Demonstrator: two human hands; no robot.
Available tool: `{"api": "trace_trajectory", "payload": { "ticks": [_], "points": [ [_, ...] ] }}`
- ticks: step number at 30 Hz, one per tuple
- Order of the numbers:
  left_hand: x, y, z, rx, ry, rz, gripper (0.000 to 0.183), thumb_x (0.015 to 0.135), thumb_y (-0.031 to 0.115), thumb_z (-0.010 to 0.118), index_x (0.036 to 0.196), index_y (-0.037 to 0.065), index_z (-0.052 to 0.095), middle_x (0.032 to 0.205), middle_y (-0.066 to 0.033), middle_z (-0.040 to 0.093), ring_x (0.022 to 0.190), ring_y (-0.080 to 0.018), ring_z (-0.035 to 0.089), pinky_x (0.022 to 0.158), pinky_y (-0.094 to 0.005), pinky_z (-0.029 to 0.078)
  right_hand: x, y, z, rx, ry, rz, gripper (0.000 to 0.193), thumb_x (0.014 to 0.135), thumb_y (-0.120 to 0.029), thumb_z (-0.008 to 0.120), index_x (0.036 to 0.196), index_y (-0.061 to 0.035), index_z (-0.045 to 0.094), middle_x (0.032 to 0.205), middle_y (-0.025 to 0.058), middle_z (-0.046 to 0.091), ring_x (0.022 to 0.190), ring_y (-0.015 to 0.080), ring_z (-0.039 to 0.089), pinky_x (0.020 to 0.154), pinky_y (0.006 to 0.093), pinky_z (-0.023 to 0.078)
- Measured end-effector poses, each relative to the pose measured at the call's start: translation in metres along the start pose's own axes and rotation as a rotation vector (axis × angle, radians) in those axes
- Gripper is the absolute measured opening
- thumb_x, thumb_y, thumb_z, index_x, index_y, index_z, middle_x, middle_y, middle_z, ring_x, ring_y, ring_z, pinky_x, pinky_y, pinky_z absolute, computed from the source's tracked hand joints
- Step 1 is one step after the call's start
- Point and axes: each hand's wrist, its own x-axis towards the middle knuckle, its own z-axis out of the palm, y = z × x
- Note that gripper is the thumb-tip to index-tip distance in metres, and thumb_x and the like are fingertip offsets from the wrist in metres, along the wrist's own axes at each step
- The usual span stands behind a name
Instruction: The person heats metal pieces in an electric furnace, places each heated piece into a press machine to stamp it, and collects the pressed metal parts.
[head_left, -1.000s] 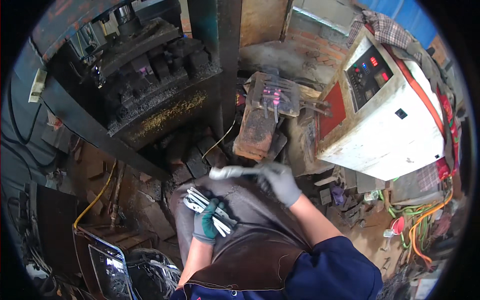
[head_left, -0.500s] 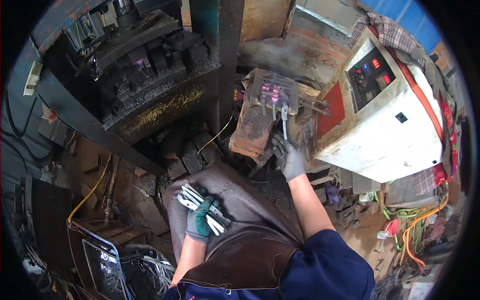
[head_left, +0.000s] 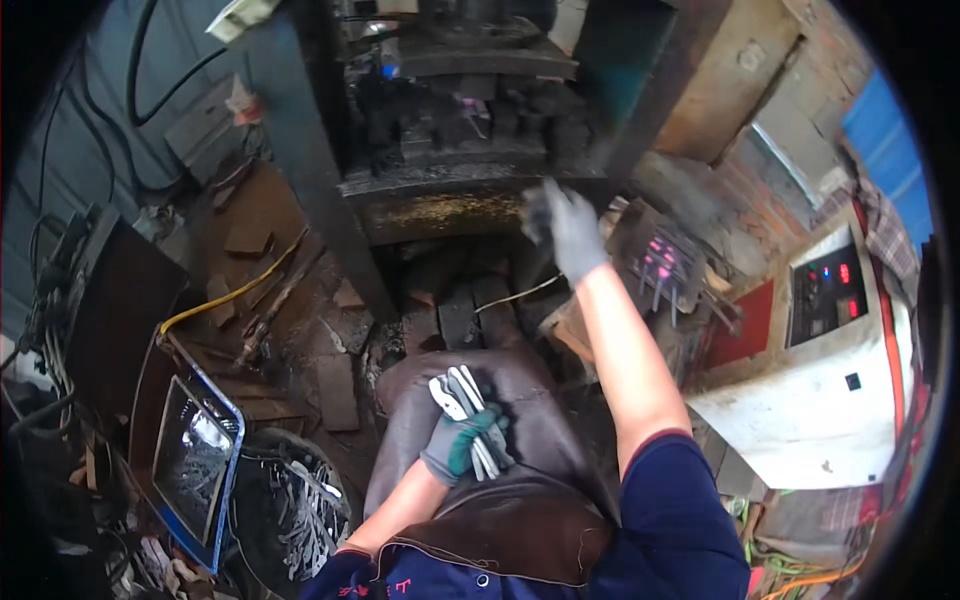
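At the lower centre of the frame, a brown leather apron [head_left: 540, 400] is spread over the lap, presumably as a guard against heat and dirt. Above it, a bundle of pale metal plier-like pieces [head_left: 452, 398] is grasped by the gloved left hand [head_left: 463, 442], its fingers curled round the middle so that, it seems, the loose lengths are kept together. At the lower left, more metal pieces [head_left: 312, 520] are heaped in a dark container beside a blue-edged frame [head_left: 240, 438].

Farther up, the gloved right hand [head_left: 572, 235] is stretched out before the press [head_left: 450, 212]; it is blurred, and whether anything is gripped by its fingers cannot be told. Right of it, pink-glowing workpieces [head_left: 658, 260] are laid side by side on a block, likely spaced for even heating. At the right, a white control cabinet [head_left: 800, 420] is set close by. Across the upper centre, dark die blocks [head_left: 470, 135] are stacked within the press.

Red lettering [head_left: 395, 588] is seen on the navy shirt [head_left: 680, 510], and red lit digits [head_left: 845, 275] are shown on the cabinet's panel; no brand can be made out.
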Motion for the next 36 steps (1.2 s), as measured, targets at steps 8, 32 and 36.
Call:
{"api": "trace_trajectory", "payload": {
  "ticks": [8,32,36],
  "points": [
    [-0.011,0.004,-0.007,-0.084,-0.027,0.041,0.040,0.082,0.003,0.065,0.119,0.008,0.049,0.095,-0.0078,0.062,0.085,-0.0238,0.064,0.069,-0.0358,0.055,0.003,0.007,0.075,0.352,-0.172,0.068,0.013,0.088,-0.017,0.057,0.082,-0.0063,0.061,0.062,-0.0010,0.054,0.046,0.0071,0.047,0.039,0.0181,0.034],
    [-0.004,0.003,-0.003,-0.053,0.027,-0.028,0.036,0.083,0.001,0.062,0.117,0.012,0.051,0.090,-0.0082,0.061,0.080,-0.0245,0.063,0.064,-0.0388,0.057,-0.087,0.083,-0.189,0.383,0.666,0.032,0.011,0.090,-0.024,0.058,0.089,-0.0130,0.062,0.064,-0.0051,0.052,0.048,0.0066,0.043,0.041,0.0191,0.033],
    [0.000,0.004,0.004,-0.065,0.000,-0.011,0.039,0.083,0.002,0.063,0.119,0.011,0.051,0.096,-0.0088,0.062,0.084,-0.0239,0.064,0.069,-0.0362,0.056,-0.119,0.072,-0.156,0.192,0.573,0.050,0.016,0.091,-0.021,0.056,0.099,-0.0084,0.062,0.062,-0.0066,0.049,0.046,0.0032,0.040,0.040,0.0192,0.028]
  ]
}}
